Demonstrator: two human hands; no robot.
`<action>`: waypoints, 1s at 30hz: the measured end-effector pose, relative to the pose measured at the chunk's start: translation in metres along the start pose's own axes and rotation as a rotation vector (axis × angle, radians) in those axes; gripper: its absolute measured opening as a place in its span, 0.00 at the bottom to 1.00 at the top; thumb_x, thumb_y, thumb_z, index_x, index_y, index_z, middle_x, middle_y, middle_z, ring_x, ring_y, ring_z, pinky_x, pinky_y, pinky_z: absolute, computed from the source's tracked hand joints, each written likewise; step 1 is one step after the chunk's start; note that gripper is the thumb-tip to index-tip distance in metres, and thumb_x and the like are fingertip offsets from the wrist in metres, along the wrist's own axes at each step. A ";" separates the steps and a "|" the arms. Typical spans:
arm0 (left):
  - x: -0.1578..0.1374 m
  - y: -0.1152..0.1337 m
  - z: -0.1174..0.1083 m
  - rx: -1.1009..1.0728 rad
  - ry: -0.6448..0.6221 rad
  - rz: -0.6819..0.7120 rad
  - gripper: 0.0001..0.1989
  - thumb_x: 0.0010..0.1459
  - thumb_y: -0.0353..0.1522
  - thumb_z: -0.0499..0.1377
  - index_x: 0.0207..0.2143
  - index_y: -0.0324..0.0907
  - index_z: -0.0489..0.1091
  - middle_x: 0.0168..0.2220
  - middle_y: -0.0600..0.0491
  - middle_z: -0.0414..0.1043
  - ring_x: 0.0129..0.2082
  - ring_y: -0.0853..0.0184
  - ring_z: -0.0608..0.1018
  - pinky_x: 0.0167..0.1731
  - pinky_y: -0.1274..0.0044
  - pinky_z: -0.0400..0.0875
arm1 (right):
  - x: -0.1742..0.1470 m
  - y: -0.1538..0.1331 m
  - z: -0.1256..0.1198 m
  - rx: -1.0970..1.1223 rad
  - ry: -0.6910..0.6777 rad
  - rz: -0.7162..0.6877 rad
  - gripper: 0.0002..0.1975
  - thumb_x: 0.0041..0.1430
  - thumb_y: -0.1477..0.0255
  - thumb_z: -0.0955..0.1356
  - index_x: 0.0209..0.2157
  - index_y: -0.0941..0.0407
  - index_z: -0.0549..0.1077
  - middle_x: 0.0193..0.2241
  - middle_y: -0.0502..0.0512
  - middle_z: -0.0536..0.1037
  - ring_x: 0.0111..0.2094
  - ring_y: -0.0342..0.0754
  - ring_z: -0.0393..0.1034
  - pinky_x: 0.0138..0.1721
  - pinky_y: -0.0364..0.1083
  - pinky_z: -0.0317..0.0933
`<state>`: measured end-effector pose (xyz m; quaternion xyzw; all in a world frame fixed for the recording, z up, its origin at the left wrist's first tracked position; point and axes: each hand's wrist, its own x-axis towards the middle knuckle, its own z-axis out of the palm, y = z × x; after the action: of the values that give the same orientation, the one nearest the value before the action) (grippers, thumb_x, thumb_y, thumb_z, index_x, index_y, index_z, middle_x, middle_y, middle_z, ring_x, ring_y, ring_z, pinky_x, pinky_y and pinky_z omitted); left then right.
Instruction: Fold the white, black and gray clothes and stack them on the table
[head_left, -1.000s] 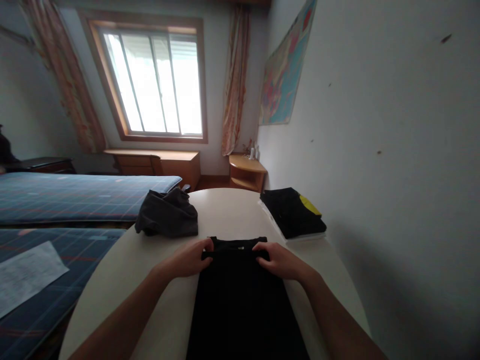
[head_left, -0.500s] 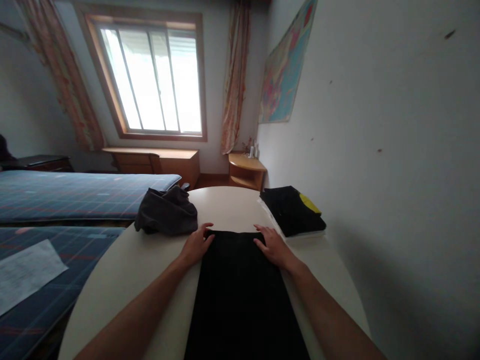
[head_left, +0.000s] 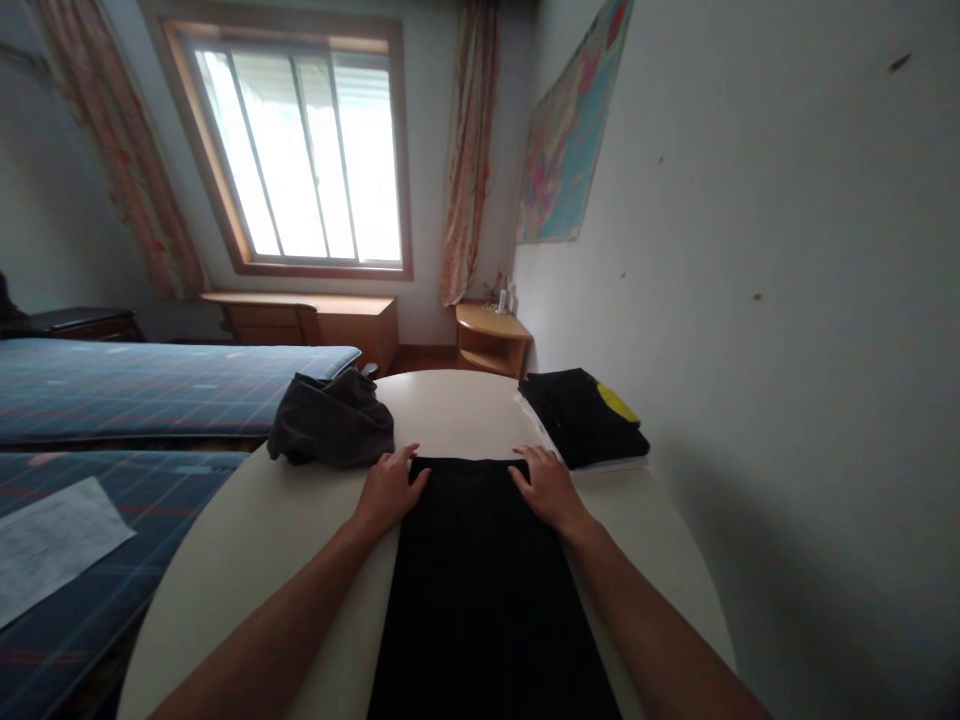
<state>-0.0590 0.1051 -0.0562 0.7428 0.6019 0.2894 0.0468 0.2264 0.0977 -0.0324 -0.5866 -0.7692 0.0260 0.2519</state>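
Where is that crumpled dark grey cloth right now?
In the head view, the dark grey cloth lies at the far left edge of the white table, just beyond the left hand.

Two hands (head_left: 385, 492) (head_left: 552, 490), two mattresses (head_left: 187, 385) (head_left: 184, 505), two curtains (head_left: 124, 150) (head_left: 471, 160) — one window (head_left: 319, 160), one map (head_left: 566, 150)

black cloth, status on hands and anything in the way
Left hand open, right hand open, at far corners. Black cloth flat between them. Close by: bunched grey cloth left, folded clothes right.

Left grip (head_left: 387, 492) and right grip (head_left: 552, 490) have unpinched the black cloth (head_left: 487, 590), its top edge now flatter.
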 end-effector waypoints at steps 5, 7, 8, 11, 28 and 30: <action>-0.001 -0.003 -0.002 -0.007 -0.019 0.012 0.22 0.61 0.32 0.59 0.57 0.37 0.65 0.44 0.45 0.77 0.47 0.56 0.75 0.49 0.69 0.69 | -0.036 -0.054 -0.020 0.112 -0.224 -0.308 0.29 0.63 0.55 0.66 0.63 0.49 0.64 0.65 0.58 0.63 0.67 0.59 0.50 0.67 0.61 0.40; 0.001 -0.003 -0.001 -0.033 -0.012 -0.004 0.20 0.61 0.31 0.59 0.55 0.38 0.66 0.41 0.46 0.77 0.45 0.57 0.76 0.47 0.69 0.69 | -0.052 -0.075 -0.022 0.185 -0.458 -0.434 0.36 0.59 0.47 0.67 0.65 0.44 0.60 0.68 0.55 0.56 0.69 0.62 0.42 0.67 0.65 0.32; 0.001 -0.003 -0.001 -0.054 -0.002 -0.016 0.19 0.60 0.30 0.59 0.55 0.38 0.67 0.40 0.47 0.77 0.44 0.58 0.76 0.47 0.70 0.70 | -0.057 -0.083 -0.021 0.204 -0.543 -0.466 0.39 0.57 0.45 0.67 0.66 0.43 0.58 0.69 0.55 0.53 0.70 0.63 0.37 0.67 0.66 0.30; 0.004 -0.005 0.001 -0.147 0.081 -0.064 0.15 0.60 0.29 0.58 0.51 0.39 0.69 0.41 0.48 0.76 0.41 0.60 0.77 0.46 0.70 0.71 | -0.062 -0.093 -0.016 0.190 -0.638 -0.478 0.43 0.56 0.42 0.65 0.68 0.45 0.54 0.70 0.57 0.47 0.70 0.65 0.32 0.66 0.68 0.27; 0.005 -0.008 -0.006 -0.426 0.196 -0.122 0.18 0.54 0.25 0.52 0.47 0.40 0.70 0.42 0.48 0.76 0.42 0.61 0.78 0.48 0.69 0.70 | -0.081 -0.120 -0.018 0.357 -0.623 -0.625 0.40 0.57 0.51 0.69 0.67 0.46 0.55 0.70 0.56 0.50 0.70 0.63 0.37 0.67 0.66 0.32; 0.002 -0.005 -0.008 -0.481 0.176 -0.150 0.20 0.54 0.25 0.51 0.49 0.40 0.69 0.40 0.49 0.77 0.39 0.61 0.78 0.46 0.69 0.71 | -0.075 -0.115 -0.018 0.419 -0.649 -0.630 0.38 0.56 0.52 0.71 0.65 0.47 0.60 0.68 0.57 0.55 0.69 0.63 0.42 0.67 0.64 0.39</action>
<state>-0.0675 0.1064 -0.0505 0.6357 0.5709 0.4834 0.1906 0.1455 -0.0111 -0.0051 -0.2240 -0.9261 0.2840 0.1074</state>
